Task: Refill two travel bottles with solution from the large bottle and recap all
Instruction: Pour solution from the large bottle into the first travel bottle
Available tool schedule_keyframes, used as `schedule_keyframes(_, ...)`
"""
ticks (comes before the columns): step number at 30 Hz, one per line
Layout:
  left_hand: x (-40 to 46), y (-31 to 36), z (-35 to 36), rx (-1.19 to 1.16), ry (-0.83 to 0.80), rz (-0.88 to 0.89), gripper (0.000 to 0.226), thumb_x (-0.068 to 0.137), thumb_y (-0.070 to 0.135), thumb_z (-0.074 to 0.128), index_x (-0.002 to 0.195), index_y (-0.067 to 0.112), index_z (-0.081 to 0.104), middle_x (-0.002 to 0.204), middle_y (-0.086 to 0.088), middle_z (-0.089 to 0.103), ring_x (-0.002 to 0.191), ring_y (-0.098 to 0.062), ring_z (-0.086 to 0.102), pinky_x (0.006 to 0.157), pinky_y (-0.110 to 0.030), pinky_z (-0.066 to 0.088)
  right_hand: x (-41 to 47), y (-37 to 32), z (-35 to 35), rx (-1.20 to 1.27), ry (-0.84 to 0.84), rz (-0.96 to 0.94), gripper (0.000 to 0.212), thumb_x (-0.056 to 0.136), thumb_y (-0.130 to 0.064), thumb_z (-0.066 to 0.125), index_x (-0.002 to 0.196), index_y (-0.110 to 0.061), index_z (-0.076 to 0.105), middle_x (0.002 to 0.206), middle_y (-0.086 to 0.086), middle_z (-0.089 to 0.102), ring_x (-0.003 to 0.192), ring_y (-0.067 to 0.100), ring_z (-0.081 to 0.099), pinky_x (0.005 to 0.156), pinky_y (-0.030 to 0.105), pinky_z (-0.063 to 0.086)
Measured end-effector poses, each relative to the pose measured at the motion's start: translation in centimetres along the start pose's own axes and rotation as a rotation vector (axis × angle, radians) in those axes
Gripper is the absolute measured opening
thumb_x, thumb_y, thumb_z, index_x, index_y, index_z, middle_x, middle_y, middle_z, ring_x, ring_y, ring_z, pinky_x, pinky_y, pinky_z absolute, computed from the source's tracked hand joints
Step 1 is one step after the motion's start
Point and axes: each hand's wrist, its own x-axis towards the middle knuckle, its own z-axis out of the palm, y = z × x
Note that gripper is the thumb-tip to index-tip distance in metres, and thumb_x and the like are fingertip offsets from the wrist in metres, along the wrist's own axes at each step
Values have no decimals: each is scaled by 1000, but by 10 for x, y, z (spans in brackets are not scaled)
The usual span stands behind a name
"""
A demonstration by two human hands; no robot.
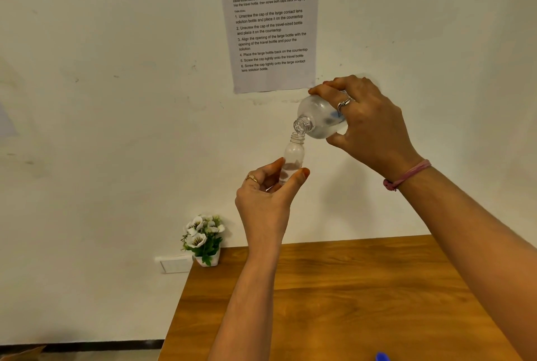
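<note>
Travel bottle [293,157] stands upright in the air above the tabletop [348,288], left hand [267,195] fingers pinching its base. Right hand [363,125] fingers wrap the large bottle [318,119], tipped neck-down leftward, mouth just over the small neck. Both uncapped; some liquid shows in each, levels unclear

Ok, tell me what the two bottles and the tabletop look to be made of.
Large bottle: clear plastic, probably; see-through wall, moulded screw threads at the neck.
Travel bottle: slightly cloudy see-through plastic, threaded neck too.
Tabletop: wood or wood-look laminate; brown grain streaks, soft sheen. Which one, I cannot tell.
</note>
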Motion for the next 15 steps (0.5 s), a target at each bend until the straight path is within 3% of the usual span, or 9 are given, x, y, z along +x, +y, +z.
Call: schedule_keyframes(15,-1,1,-1,-7,-1,-3,37,66,19,84,99,19,69,89,9,71,77,5,67,64,-8,50,0,-1,-1,-12,-1,-3,63,65,-17,82,123,-12,58,115,14,61,102,34,58,73,40,53)
